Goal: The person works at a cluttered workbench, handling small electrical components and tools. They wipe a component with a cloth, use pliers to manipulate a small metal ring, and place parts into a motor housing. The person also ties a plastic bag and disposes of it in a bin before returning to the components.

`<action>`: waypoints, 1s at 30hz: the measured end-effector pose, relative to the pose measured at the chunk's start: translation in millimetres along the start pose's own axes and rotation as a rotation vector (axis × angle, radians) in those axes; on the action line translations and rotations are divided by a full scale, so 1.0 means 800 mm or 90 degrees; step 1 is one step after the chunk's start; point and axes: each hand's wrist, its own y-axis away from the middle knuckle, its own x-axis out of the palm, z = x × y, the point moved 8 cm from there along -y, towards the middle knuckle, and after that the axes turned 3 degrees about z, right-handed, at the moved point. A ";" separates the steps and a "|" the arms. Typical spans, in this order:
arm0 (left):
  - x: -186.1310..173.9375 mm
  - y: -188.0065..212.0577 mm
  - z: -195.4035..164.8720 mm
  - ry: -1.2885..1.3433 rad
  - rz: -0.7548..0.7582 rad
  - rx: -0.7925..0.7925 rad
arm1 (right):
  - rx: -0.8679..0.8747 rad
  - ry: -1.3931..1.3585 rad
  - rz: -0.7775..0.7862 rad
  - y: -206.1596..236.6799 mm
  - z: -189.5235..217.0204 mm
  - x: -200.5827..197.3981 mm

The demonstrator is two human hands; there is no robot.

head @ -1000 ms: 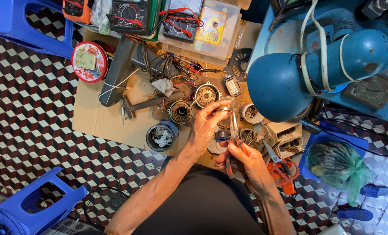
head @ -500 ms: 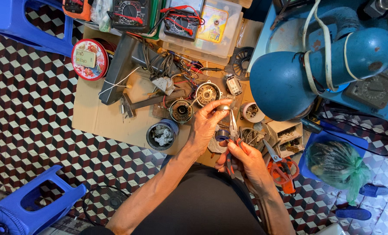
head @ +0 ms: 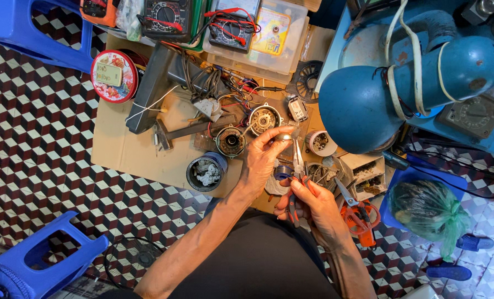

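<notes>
My left hand [head: 263,158] pinches a small round metal part [head: 284,136] between thumb and fingertips, above the cardboard sheet [head: 125,149]. My right hand [head: 313,207] grips long-nose pliers [head: 298,166] with red handles, their jaws pointing up at that part. Both hands hover over the sheet's near edge, beside a small motor [head: 230,141] and a round motor housing [head: 264,119].
A blue desk lamp [head: 368,102] hangs at right. A red round tin [head: 113,76], multimeters [head: 164,16], a clear plastic box [head: 269,33], a can of small parts [head: 205,173], orange scissors [head: 357,213], a bagged blue bin [head: 429,213] and blue stools [head: 31,260] surround the sheet.
The hands stay almost in place; the pliers' jaws have shifted slightly against the small part.
</notes>
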 end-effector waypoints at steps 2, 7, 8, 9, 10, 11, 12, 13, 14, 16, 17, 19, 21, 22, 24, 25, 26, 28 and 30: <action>-0.002 0.000 0.002 0.000 -0.009 -0.007 | -0.001 -0.010 0.011 0.000 0.001 0.002; -0.003 0.000 0.007 0.009 -0.026 -0.022 | 0.023 0.020 -0.018 0.000 -0.001 -0.001; -0.002 0.001 0.006 0.013 -0.021 -0.017 | 0.028 0.024 -0.025 0.000 -0.002 -0.002; -0.001 0.001 0.005 0.018 -0.016 -0.012 | 0.027 0.021 -0.023 -0.001 -0.002 -0.002; -0.001 0.001 0.005 0.013 -0.020 -0.017 | 0.025 0.017 -0.021 -0.001 -0.002 -0.002; -0.001 0.002 0.005 0.008 -0.024 -0.022 | 0.024 0.013 -0.018 -0.002 -0.003 -0.003; -0.002 0.002 0.005 0.004 -0.028 -0.027 | 0.015 0.008 -0.007 -0.002 -0.002 -0.002; -0.001 0.001 0.003 0.003 -0.028 -0.022 | 0.005 0.002 0.004 -0.003 -0.002 -0.001; -0.001 0.001 0.002 0.002 -0.028 -0.019 | -0.003 -0.004 0.015 -0.004 -0.002 0.000; -0.001 0.002 0.000 -0.002 -0.033 -0.022 | -0.027 -0.004 0.033 -0.006 -0.002 0.001; -0.002 0.002 0.001 -0.004 -0.038 -0.030 | -0.040 -0.004 0.042 -0.006 -0.001 0.002; -0.002 0.003 0.002 -0.005 -0.042 -0.039 | -0.035 -0.008 0.036 -0.007 -0.003 0.001; -0.002 0.003 0.002 -0.002 -0.042 -0.041 | -0.026 -0.010 0.026 -0.007 -0.004 -0.001; -0.002 0.003 0.001 -0.004 -0.045 -0.032 | -0.020 -0.010 0.019 -0.007 -0.005 -0.002; -0.001 0.003 0.000 -0.006 -0.050 -0.015 | -0.007 -0.014 0.007 -0.006 -0.007 -0.002; -0.001 0.004 -0.001 -0.011 -0.050 -0.005 | 0.000 -0.017 0.003 -0.006 -0.008 -0.002; -0.001 0.004 -0.002 -0.017 -0.050 0.004 | 0.007 -0.021 0.000 -0.005 -0.009 -0.002; -0.001 0.005 -0.003 -0.022 -0.053 0.014 | 0.003 -0.018 0.006 -0.006 -0.007 0.000; -0.002 0.006 -0.003 -0.022 -0.056 0.015 | 0.009 -0.018 0.003 -0.005 -0.006 0.000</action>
